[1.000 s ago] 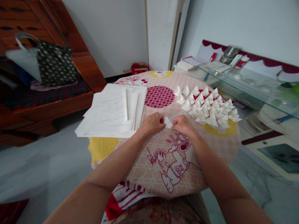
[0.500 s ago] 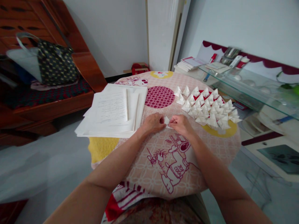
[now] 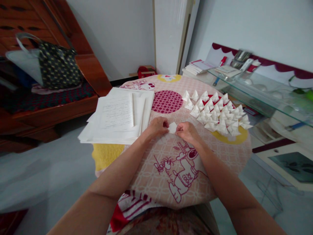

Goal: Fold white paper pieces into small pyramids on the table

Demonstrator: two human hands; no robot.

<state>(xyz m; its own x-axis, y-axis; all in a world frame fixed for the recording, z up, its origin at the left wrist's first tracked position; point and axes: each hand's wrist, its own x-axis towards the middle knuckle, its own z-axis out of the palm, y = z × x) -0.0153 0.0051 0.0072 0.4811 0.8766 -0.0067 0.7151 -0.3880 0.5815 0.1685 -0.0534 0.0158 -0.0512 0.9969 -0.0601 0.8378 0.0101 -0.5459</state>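
Note:
A small piece of folded white paper [image 3: 172, 127] lies between my hands near the middle of the table, its pointed top facing away from me. My left hand [image 3: 158, 126] pinches its left edge, thumb and fingers closed. On the other side, my right hand [image 3: 187, 131] grips the right edge with curled fingers. Beyond my right hand stand several folded white paper boats [image 3: 216, 112], set close together in rows. To the left of my left hand rests a stack of white paper sheets [image 3: 114, 114], the top one with writing.
A pink patterned cloth [image 3: 156, 176] covers the round table. On the right is a glass shelf [image 3: 269, 88] with cups and papers close to the table edge. A wooden bench [image 3: 90, 71] at left bears a dotted bag [image 3: 58, 65].
My hands have moved slightly apart, the left one a little to the left. More of the white paper shows between them now.

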